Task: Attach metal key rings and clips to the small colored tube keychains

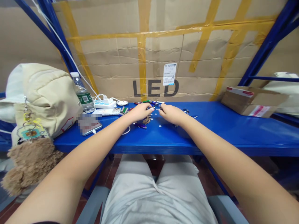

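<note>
Both my hands are over the middle of the blue shelf, close together but apart. My left hand (140, 112) is closed in a pinch; a small dark and white bit shows at its fingertips, too small to name. My right hand (171, 114) is also closed, with a thin whitish piece (158, 109) at its fingertips. Below my left hand lies a heap of small brown pieces (147, 119). A purple pen-like thing (140, 125) is in front of the heap. Behind the hands lie several slim coloured pen-like things (146, 101), and a small white disc (160, 126) lies nearer the edge.
On the left are a cream bag (44, 96), a water bottle (84, 95), a power strip (105, 103), a white phone (106, 111) and another phone on a cable (92, 128). An open cardboard box (252, 101) stands right. Taped cardboard (112, 62) closes the back.
</note>
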`<state>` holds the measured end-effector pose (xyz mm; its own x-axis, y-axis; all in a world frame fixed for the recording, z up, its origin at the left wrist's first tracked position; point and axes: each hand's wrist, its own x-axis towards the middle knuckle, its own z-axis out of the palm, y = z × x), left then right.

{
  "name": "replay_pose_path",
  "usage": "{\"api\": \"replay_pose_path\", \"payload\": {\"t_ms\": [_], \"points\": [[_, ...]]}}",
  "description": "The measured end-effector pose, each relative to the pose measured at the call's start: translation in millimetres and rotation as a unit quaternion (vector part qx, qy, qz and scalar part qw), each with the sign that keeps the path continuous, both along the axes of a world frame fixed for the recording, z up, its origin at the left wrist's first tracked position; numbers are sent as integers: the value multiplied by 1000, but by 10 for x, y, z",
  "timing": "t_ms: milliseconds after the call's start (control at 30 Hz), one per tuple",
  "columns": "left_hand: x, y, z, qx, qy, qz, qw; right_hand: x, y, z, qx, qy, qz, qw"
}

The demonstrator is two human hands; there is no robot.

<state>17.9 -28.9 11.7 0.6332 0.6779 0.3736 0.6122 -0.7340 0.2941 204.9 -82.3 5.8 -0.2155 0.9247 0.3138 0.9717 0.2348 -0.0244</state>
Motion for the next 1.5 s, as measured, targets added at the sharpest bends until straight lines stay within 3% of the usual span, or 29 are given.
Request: {"api": "replay_pose_path", "payload": {"t_ms": [100, 167, 300, 433, 600, 733, 867, 1033, 1133, 1233, 1367, 1500], "points": [[117, 229, 107, -64, 83, 41, 994, 231, 96, 9, 10, 85, -25, 996], [232, 416, 146, -63, 85, 72, 992, 376, 144, 11, 29, 129, -46, 990], [386, 730, 171, 5, 91, 156, 984, 529, 174, 10, 3, 159, -58, 986], [297, 796, 295, 65, 97, 209, 971, 544, 152, 22, -24, 162, -54, 985], [-56, 593, 456, 22, 273, 158, 949, 463, 101, 47, -26, 130, -10, 991], [-297, 463, 357, 45, 323, 134, 936, 267, 11, 56, -50, 114, 52, 991], [-313, 472, 205, 102, 349, 79, 928, 43, -66, 36, -41, 68, 120, 990], [-205, 488, 181, 118, 371, 90, 917, -93, -50, -35, 3, 3, 175, 985], [-221, 422, 215, 147, 349, 83, 922, -134, -9, -89, 11, -10, 198, 980], [-295, 319, 225, 156, 264, 69, 949, -181, 26, -140, 18, -25, 212, 977], [-376, 188, 166, 112, 79, 9, 990, -219, 50, -172, 14, -64, 194, 979], [-361, 79, 106, 63, -3, -52, 997, -202, 73, -178, -4, -56, 190, 980]]}}
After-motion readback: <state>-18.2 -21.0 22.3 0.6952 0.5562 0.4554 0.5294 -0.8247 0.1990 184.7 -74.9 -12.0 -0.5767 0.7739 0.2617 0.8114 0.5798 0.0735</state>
